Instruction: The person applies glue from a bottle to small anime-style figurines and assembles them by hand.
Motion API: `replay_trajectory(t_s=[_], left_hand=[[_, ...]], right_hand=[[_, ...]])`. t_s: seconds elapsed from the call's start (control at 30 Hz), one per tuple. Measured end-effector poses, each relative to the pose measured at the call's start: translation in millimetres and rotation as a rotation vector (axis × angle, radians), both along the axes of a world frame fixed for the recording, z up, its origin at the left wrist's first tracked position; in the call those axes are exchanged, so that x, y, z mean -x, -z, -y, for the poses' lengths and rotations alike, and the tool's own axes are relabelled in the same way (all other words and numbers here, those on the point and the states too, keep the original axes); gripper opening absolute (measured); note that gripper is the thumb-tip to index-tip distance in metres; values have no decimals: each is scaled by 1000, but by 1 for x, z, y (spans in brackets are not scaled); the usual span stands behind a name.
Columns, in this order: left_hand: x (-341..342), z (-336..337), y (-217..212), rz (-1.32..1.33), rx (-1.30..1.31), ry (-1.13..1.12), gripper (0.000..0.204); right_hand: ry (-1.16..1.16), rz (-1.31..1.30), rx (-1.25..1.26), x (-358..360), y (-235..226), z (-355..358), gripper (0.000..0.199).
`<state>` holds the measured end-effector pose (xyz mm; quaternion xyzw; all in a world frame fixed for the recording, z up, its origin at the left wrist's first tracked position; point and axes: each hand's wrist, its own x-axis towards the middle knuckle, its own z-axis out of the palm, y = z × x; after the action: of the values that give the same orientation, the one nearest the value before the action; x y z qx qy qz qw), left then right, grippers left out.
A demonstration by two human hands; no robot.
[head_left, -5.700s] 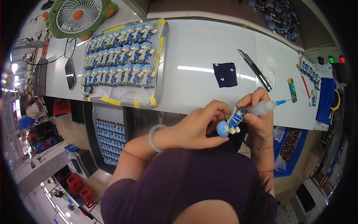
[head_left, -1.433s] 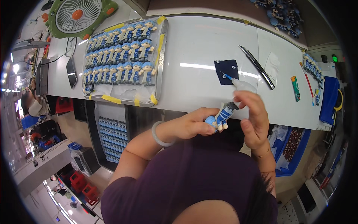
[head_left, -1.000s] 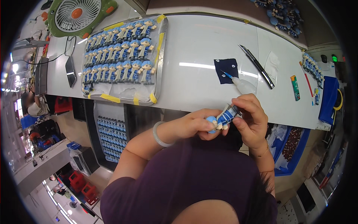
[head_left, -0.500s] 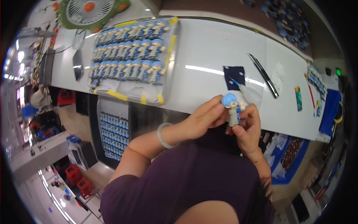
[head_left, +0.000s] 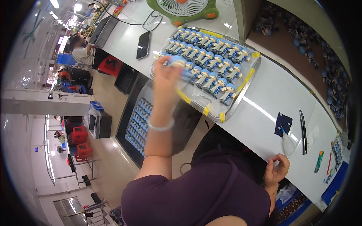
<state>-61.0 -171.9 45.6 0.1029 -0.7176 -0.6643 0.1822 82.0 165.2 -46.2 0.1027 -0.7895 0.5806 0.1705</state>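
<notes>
My left hand (head_left: pixel 166 75), blurred by motion, is raised over the left edge of a tray (head_left: pixel 238 98) edged with yellow tape. Its fingers are closed on a small blue-haired figurine (head_left: pixel 178 64), itself smeared. Rows of similar figurines (head_left: pixel 213 83) lie on white paper in the tray. My right hand (head_left: pixel 277 169) rests at the front edge of the white table, its fingers loosely curled and the thumb apart, with nothing seen in it. Nearest to it is a white squeeze bottle (head_left: pixel 289 144) with a thin blue tip, which lies over a dark cloth patch (head_left: pixel 282 124).
Black tweezers (head_left: pixel 303 132), a green lighter (head_left: pixel 319 162) and a red stick (head_left: pixel 329 157) lie at the right. A green fan (head_left: pixel 184 11) and a phone (head_left: pixel 143 45) are at the back left. Below the table, a dark bin (head_left: pixel 126 126) holds more figurines. A person (head_left: pixel 81 52) sits far left.
My left hand has carried the figurine away from my right hand, leftward to the tray. My right hand has let go of it and dropped to the table edge. The view has turned left.
</notes>
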Motion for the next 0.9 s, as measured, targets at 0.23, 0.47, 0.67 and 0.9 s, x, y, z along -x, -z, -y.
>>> replay_trajectory(t_s=[0.23, 0.47, 0.67, 0.9], left_hand=[[-3, 85, 66, 206, 366, -344, 39], [6, 84, 95, 35, 1261, -592, 40], [1, 104, 100, 249, 1137, -480, 32], [33, 36, 51, -121, 956, -391, 25]], right_hand=[[68, 78, 41, -8, 10, -6, 27], [111, -16, 26, -10, -4, -10, 26], [289, 23, -62, -7, 5, -30, 22], [399, -133, -274, -1, 7, -48, 23]])
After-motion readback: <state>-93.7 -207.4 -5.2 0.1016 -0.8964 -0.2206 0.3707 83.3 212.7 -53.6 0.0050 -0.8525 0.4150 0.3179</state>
